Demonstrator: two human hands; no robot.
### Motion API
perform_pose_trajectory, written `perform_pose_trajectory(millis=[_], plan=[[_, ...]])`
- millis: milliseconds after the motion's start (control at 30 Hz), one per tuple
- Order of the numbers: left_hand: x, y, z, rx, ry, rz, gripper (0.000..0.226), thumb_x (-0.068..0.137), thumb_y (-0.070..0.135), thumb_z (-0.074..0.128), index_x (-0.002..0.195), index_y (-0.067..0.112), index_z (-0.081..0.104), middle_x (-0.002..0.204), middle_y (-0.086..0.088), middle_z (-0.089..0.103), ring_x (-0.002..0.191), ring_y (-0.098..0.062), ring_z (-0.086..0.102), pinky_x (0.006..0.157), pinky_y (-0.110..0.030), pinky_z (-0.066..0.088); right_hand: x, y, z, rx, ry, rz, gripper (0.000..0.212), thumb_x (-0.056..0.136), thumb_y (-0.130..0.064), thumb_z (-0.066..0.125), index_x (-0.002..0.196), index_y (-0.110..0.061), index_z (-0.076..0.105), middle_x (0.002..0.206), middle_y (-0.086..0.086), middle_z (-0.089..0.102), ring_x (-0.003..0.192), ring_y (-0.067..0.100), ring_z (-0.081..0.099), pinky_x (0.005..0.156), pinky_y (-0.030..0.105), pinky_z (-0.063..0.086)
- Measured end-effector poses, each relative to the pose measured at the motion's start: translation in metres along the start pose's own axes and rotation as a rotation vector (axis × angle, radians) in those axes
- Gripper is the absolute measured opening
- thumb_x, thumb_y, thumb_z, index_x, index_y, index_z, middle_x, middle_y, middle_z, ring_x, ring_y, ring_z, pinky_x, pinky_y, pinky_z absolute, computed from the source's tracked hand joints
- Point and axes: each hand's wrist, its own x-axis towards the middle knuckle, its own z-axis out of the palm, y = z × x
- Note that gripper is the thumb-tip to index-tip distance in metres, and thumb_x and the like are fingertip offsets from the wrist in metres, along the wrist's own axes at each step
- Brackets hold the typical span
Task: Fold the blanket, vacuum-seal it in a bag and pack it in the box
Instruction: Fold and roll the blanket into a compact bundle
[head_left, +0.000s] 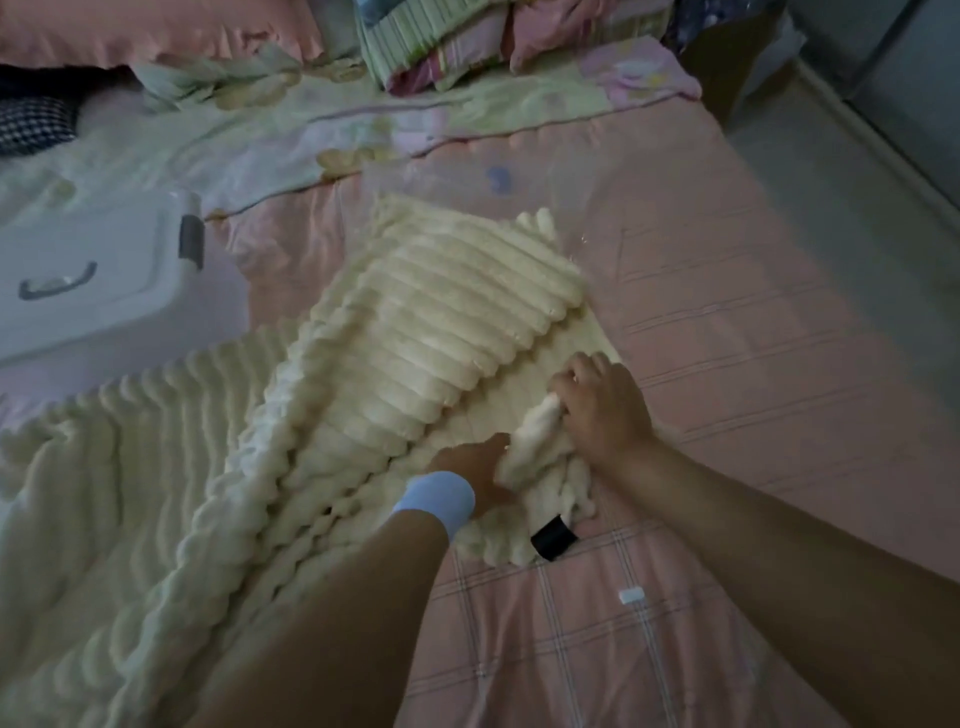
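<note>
Bed (779, 364), pink sheet. Cream ribbed blanket (415, 332) lies part-folded from mid-bed out to the left edge. White box (104, 270) at the left edge. Right hand (597, 405) grasps a bunched blanket corner. Left hand (475, 467) touches the same bunch, fingers hidden under it, so its grip cannot be told. Black tag (553, 538) on that corner.

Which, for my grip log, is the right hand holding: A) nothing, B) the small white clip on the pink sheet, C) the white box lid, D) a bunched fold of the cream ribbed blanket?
D: the right hand has its fingers curled round a bunched-up fold of the cream ribbed blanket.
</note>
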Motion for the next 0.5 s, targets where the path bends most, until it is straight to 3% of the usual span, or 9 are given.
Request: perform_pose_trajectory(millis=[67, 100, 167, 233, 267, 333, 433, 500], plan=[[0.005, 0.001, -0.011, 0.029, 0.187, -0.095, 0.045, 0.094, 0.041, 0.051, 0.137, 0.030, 0.045, 0.137, -0.006, 0.053, 0.123, -0.030, 0.051, 0.098, -0.038, 0.043, 0.015, 0.003, -0.005, -0.023, 0.128, 0.079, 0.021, 0.073, -0.006, 0.073, 0.087, -0.013, 0.059, 0.087, 0.010, 0.055, 0.076, 0.031, 0.054, 0.060, 0.037, 0.039], [0.007, -0.001, -0.017, 0.000, 0.289, -0.170, 0.038, 0.095, 0.037, 0.050, 0.132, 0.029, 0.050, 0.133, -0.006, 0.053, 0.122, -0.030, 0.051, 0.095, -0.039, 0.044, 0.016, 0.004, -0.008, -0.044, 0.179, 0.018, 0.022, 0.073, -0.004, 0.073, 0.085, -0.013, 0.057, 0.084, 0.010, 0.055, 0.073, 0.030, 0.055, 0.058, 0.036, 0.040], [0.005, -0.010, -0.031, -0.049, 0.486, -0.306, 0.036, 0.090, 0.031, 0.055, 0.126, 0.027, 0.051, 0.128, -0.007, 0.045, 0.118, -0.029, 0.046, 0.087, -0.040, 0.046, 0.004, 0.007, -0.008, -0.069, 0.218, -0.292, 0.012, 0.074, -0.003, 0.060, 0.077, -0.014, 0.059, 0.077, 0.008, 0.056, 0.067, 0.028, 0.055, 0.056, 0.034, 0.041], [0.002, -0.018, -0.039, -0.085, 0.588, -0.327, 0.048, 0.082, 0.024, 0.065, 0.125, 0.025, 0.045, 0.127, -0.007, 0.035, 0.113, -0.027, 0.045, 0.079, -0.038, 0.049, -0.023, 0.007, 0.001, -0.041, 0.050, -0.438, 0.014, 0.078, -0.018, 0.048, 0.075, -0.016, 0.062, 0.074, 0.003, 0.059, 0.064, 0.023, 0.058, 0.056, 0.030, 0.043], [0.002, -0.019, -0.041, -0.141, 0.590, -0.290, 0.053, 0.079, 0.019, 0.067, 0.125, 0.024, 0.042, 0.125, -0.005, 0.034, 0.108, -0.027, 0.049, 0.076, -0.038, 0.049, -0.038, 0.005, 0.008, -0.013, -0.130, -0.389, 0.021, 0.081, -0.029, 0.046, 0.079, -0.016, 0.063, 0.076, 0.002, 0.062, 0.066, 0.022, 0.060, 0.059, 0.028, 0.046], [0.000, -0.015, -0.038, -0.266, 0.533, -0.176, 0.042, 0.081, 0.013, 0.061, 0.116, 0.027, 0.041, 0.117, -0.001, 0.043, 0.092, -0.027, 0.058, 0.072, -0.036, 0.049, -0.064, 0.001, 0.021, 0.004, -0.474, -0.173, 0.036, 0.081, -0.043, 0.049, 0.103, -0.017, 0.062, 0.094, 0.002, 0.065, 0.079, 0.022, 0.062, 0.067, 0.031, 0.049], [0.000, -0.001, -0.011, -0.234, 0.343, -0.032, 0.016, 0.086, 0.017, 0.052, 0.094, 0.030, 0.046, 0.100, -0.001, 0.058, 0.085, -0.025, 0.059, 0.073, -0.035, 0.051, -0.081, -0.003, 0.039, 0.143, -0.595, 0.018, 0.063, 0.082, -0.040, 0.067, 0.135, -0.021, 0.038, 0.119, 0.005, 0.052, 0.099, 0.024, 0.059, 0.071, 0.034, 0.047], [0.000, 0.007, 0.013, -0.262, 0.110, -0.008, 0.020, 0.085, 0.023, 0.062, 0.103, 0.028, 0.055, 0.109, -0.002, 0.060, 0.094, -0.024, 0.060, 0.085, -0.037, 0.053, -0.078, -0.002, 0.044, 0.316, -0.614, 0.139, 0.063, 0.084, -0.030, 0.071, 0.138, -0.023, 0.039, 0.121, 0.003, 0.055, 0.103, 0.024, 0.062, 0.078, 0.036, 0.052]])
